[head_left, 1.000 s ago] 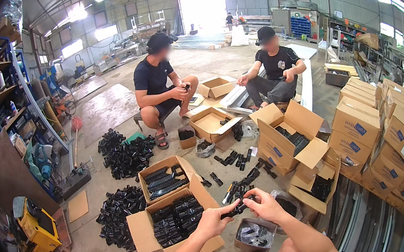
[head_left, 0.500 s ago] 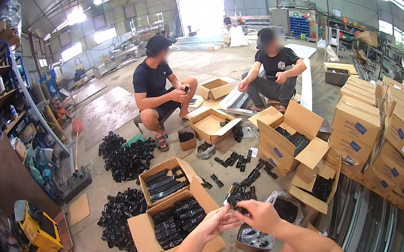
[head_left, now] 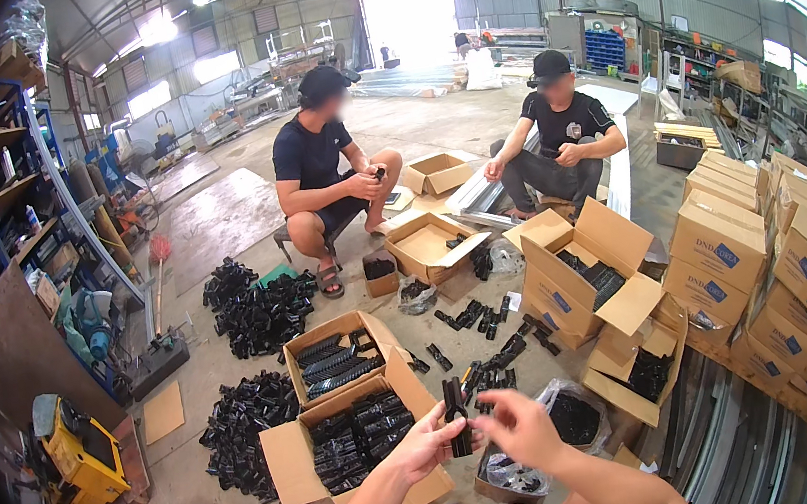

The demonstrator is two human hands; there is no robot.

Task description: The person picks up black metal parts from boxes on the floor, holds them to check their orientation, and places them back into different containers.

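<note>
My left hand [head_left: 429,442] grips a black elongated part [head_left: 457,419], plastic or metal, held upright above the boxes. Close beside it on the right is my right hand [head_left: 526,430], its fingers curled with the tips by the part. Anything small between those fingertips is hidden. Below my left forearm stands an open carton [head_left: 294,464] packed with similar black parts. Under my hands a small box [head_left: 498,490] holds clear plastic bags, and a clear bag of small black pieces [head_left: 575,419] lies right of it. More loose black parts [head_left: 492,379] lie on the floor just ahead.
Two heaps of black parts [head_left: 259,305] lie to the left. Open cartons [head_left: 586,260] stand ahead and right, with stacked closed cartons [head_left: 716,254] beyond. Two people [head_left: 327,166] sit facing me. Metal profiles [head_left: 721,455] lie at lower right, and a yellow-black case [head_left: 82,463] sits far left.
The black part has turned upright in my left hand. My right hand has opened slightly off it toward the right. The view has shifted slightly, and the person at right has turned their head.
</note>
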